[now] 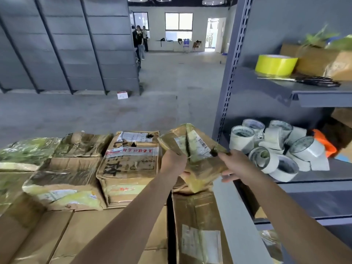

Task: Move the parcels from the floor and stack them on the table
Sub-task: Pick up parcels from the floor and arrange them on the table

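Observation:
I hold a taped brown cardboard parcel [192,149] with a white barcode label, tilted, above the right end of a stack of parcels. My left hand [172,161] grips its left side. My right hand [231,164] grips its right edge, fingers curled under it. Below and to the left lie several stacked cardboard parcels: one with red tape and black writing [131,164], a flatter taped one [64,185] and a large box [198,225] under my arms. The table itself is hidden beneath them.
A grey metal shelving unit [226,88] stands right beside the parcel, holding white tape rolls [274,149], a yellow tape roll [275,64] and scissors [320,82]. Grey racks line the far left. A small box [122,94] sits on the concrete floor. People stand far back.

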The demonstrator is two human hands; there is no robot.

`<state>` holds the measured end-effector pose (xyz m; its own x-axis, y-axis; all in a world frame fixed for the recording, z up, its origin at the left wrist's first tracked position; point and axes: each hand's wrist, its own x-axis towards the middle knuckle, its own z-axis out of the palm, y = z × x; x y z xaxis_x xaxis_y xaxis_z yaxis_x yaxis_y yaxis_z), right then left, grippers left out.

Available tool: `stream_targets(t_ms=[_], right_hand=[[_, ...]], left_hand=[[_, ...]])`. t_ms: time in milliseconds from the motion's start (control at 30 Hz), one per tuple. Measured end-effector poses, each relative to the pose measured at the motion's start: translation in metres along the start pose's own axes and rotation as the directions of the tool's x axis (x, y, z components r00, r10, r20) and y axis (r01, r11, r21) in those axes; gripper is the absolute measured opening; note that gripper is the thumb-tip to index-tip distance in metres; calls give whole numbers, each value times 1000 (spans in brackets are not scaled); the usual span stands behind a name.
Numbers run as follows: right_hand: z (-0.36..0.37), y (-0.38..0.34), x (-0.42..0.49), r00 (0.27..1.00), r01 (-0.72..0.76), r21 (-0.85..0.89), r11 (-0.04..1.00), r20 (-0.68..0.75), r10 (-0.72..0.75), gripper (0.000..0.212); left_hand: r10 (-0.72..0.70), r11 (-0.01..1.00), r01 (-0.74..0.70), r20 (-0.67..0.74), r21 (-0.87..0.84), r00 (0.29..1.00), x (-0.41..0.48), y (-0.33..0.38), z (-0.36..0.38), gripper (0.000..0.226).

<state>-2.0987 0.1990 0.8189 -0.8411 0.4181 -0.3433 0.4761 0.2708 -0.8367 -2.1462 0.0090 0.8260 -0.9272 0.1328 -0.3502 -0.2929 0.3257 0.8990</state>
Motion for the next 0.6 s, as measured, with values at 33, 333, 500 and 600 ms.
stream_targets(t_ms=[33, 333, 500, 600], right_hand=[[0, -3, 11, 999, 1, -19, 1000, -50, -2, 42], [3, -37, 85, 993, 90, -315, 945, -50, -111, 26], [25, -38, 106, 994, 75, -337, 939, -55, -100, 44], [35, -24, 106, 997, 17, -216, 976, 73, -1, 35]], left_hand=[[-42, 999, 43, 65, -17, 997, 1, 2, 3, 13], [474, 657, -360, 8, 662, 880, 60, 12, -56, 20], [402, 483, -360, 163, 798, 901, 97, -8, -70, 30], [492, 421, -422, 188, 803, 850, 99, -13, -75, 32]])
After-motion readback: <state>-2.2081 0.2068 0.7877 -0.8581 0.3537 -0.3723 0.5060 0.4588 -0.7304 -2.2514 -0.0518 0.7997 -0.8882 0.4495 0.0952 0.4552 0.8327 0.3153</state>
